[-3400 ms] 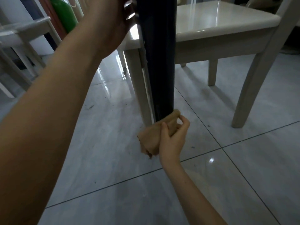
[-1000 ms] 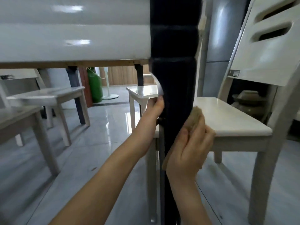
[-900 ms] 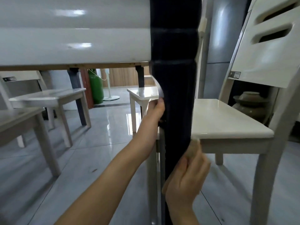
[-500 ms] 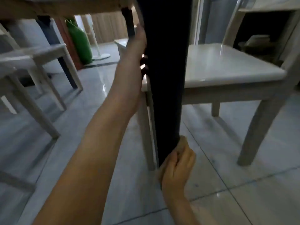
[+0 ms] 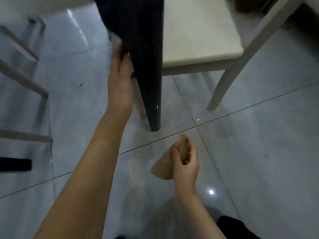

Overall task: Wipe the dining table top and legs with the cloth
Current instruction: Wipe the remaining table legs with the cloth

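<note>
A black table leg (image 5: 145,66) runs from the top of the view down to its foot on the grey tiled floor. My left hand (image 5: 120,87) grips the leg's left side about halfway up. My right hand (image 5: 185,163) holds a folded tan cloth (image 5: 162,168) just above the floor, below and to the right of the leg's foot. The cloth is clear of the leg. The table top is out of view.
A cream chair (image 5: 203,40) stands right behind the leg, its front leg (image 5: 219,94) on the floor to the right. Pale chair legs (image 5: 22,80) and a black bar (image 5: 15,165) lie at the left. Tile joints cross the floor.
My right hand slid the cloth down the leg, past its foot, and now holds it off the leg near the floor. My left hand stayed on the leg. My view tilted downward.
</note>
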A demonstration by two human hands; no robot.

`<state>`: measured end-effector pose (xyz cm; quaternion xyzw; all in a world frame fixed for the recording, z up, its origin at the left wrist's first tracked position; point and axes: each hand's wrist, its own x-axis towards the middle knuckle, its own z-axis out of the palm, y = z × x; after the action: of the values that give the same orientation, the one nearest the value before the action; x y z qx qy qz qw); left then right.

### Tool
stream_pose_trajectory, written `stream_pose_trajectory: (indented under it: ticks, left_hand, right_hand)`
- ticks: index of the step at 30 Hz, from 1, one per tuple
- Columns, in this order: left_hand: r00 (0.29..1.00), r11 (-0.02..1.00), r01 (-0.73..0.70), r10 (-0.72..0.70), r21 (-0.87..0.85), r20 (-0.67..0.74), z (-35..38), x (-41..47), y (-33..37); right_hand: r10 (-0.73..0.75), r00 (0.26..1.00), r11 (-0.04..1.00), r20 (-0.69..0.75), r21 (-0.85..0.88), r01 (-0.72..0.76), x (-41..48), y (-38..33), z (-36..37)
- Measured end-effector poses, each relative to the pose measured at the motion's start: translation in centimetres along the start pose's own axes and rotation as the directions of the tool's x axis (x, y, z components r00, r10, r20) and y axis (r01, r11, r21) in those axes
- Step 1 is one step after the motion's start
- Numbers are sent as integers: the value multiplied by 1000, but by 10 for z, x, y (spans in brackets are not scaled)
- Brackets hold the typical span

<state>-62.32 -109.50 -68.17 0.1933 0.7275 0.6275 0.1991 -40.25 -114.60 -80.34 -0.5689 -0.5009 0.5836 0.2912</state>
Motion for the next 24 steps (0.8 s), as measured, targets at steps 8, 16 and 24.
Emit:
stream_pose_trajectory:
  ticks: [8, 16, 24]
  left_hand:
    - [929, 887, 309, -359, 344, 91, -70, -196, 170]
    - [894, 835, 435, -445, 338, -52, -161, -337, 358]
    - [730, 756, 645, -565, 112, -386, -185, -412, 353]
  right_hand:
    - [-30, 997, 975, 76, -218, 46, -86, -258, -127]
    - [-149, 939, 923, 310, -297, 244, -171, -452, -232]
    - [-181, 893, 902, 412, -292, 318, -148, -507, -259]
